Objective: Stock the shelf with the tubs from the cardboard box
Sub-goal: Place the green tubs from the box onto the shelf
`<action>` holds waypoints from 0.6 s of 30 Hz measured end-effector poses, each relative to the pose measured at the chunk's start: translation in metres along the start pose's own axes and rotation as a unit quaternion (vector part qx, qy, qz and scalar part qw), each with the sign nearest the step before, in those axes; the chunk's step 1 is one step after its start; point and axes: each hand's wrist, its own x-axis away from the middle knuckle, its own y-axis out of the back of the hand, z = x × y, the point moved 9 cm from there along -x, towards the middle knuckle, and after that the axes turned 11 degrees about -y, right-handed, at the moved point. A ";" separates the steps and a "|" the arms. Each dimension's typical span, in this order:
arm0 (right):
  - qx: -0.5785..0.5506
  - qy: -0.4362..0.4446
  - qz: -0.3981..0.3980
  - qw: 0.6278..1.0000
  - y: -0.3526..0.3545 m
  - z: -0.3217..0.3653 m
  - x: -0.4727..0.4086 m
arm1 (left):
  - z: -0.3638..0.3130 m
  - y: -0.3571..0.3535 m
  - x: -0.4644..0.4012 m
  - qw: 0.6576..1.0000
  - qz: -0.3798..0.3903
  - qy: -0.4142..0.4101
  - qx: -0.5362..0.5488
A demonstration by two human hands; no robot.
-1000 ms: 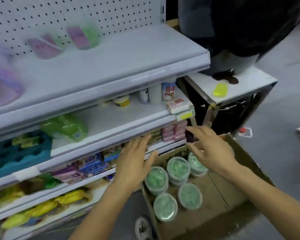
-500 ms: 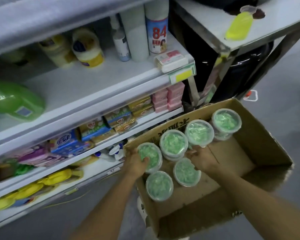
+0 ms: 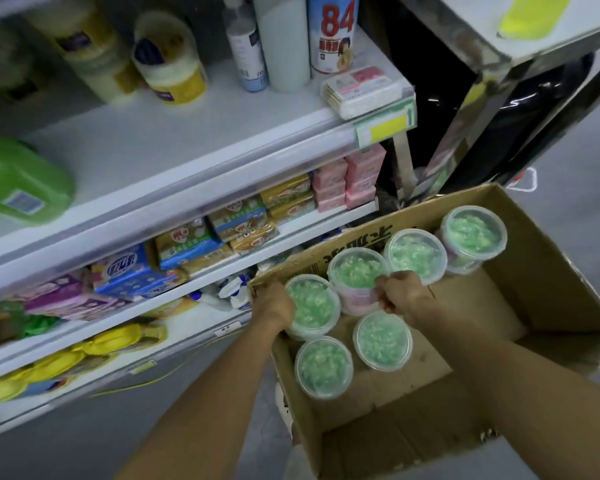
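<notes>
An open cardboard box stands on the floor beside the shelf and holds several clear round tubs with green contents. My left hand grips the side of the tub at the box's near left wall. My right hand grips the raised tub just behind it, which shows a pink label on its side. Two more tubs sit in front, two others along the far wall. The white shelf rises to the left.
The shelf carries a green jug, cream tubs, a spray can marked 84 and a flat pack. Lower shelves hold soap boxes and yellow packs. A metal table stands at the right, grey floor in front.
Both hands have dropped from above the box down onto the tubs. My view has tilted down and come closer to the box. The tub in my right hand sits higher than before.
</notes>
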 end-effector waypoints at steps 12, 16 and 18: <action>-0.058 0.084 0.069 0.992 0.036 0.057 0.115 | 0.009 0.080 0.088 0.916 -0.102 -0.021 0.387; -0.070 0.153 0.098 0.981 0.048 0.095 0.185 | -0.007 0.137 0.129 0.909 -0.152 -0.066 0.382; -0.061 0.183 0.109 0.975 0.054 0.115 0.218 | -0.016 0.168 0.152 0.899 -0.177 -0.095 0.388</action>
